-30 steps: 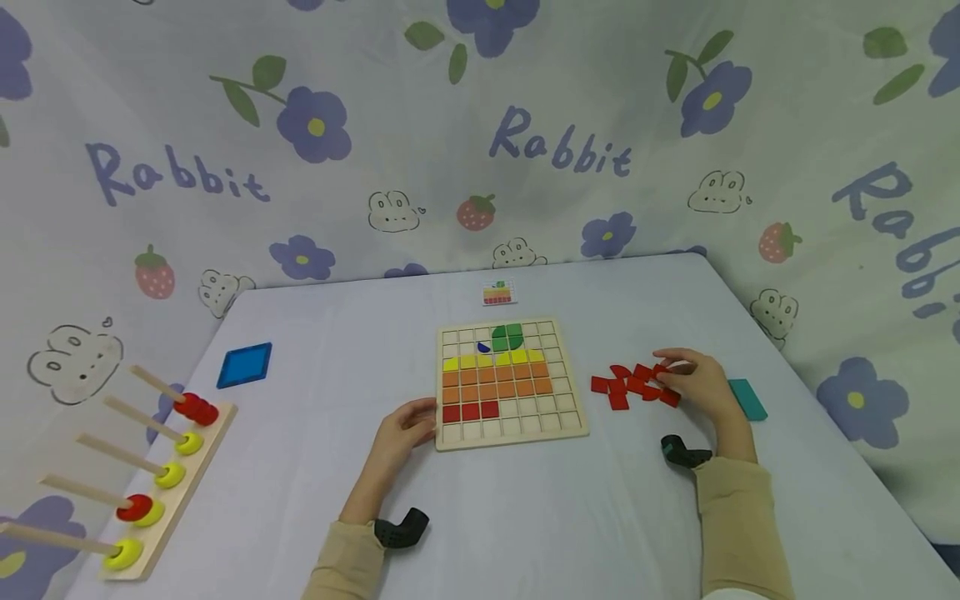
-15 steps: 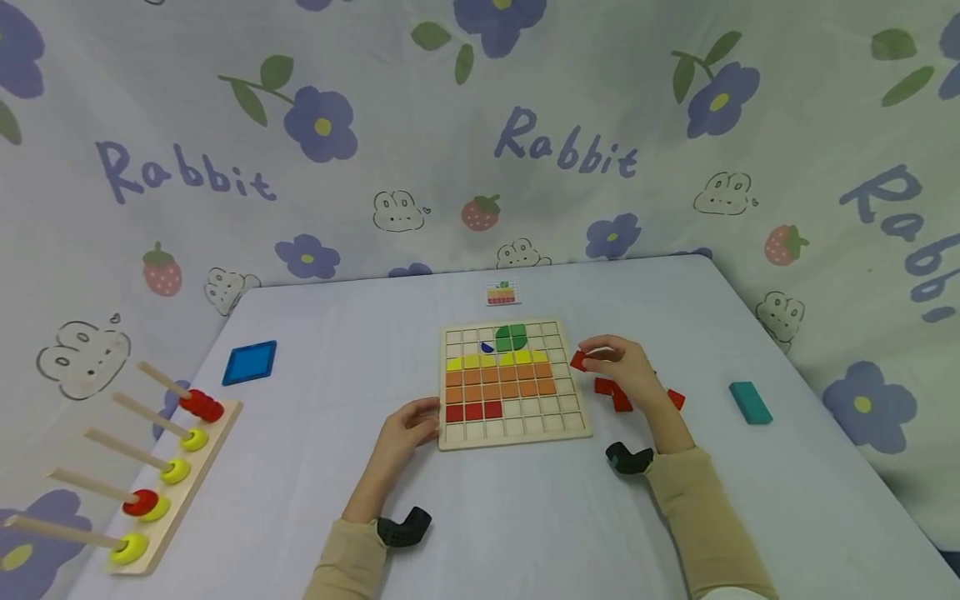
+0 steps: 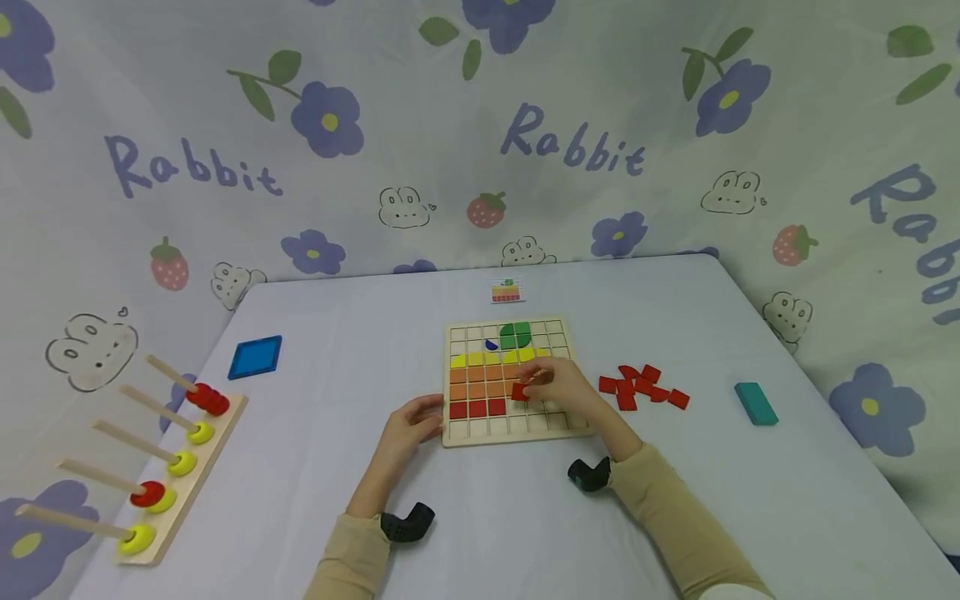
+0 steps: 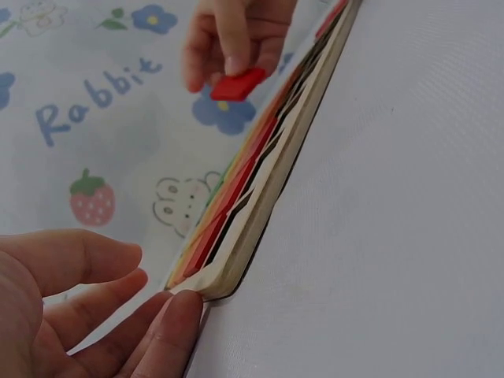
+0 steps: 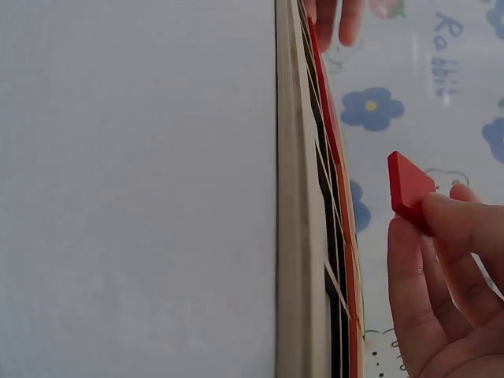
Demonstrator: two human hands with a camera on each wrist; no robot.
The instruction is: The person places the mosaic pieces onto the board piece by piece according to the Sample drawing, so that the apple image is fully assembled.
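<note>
A wooden grid board lies on the table with green, yellow, orange and red tiles set in rows and one small blue piece. At its left edge rests my left hand, fingertips touching the frame near the front corner; thumb and fingers look relaxed in the left wrist view. My right hand is over the board's right half, pinching a red square tile between thumb and fingers. That tile hangs above the board, apart from it, just right of the row of red tiles. My right hand hides part of the grid.
Loose red tiles lie right of the board, with a teal block farther right. A small picture card is behind the board. At left are a blue tray and a peg stand with red and yellow rings.
My right hand has gone from the loose red tiles leftward to above the board, carrying one red tile. My left hand has stayed at the board's left edge.
</note>
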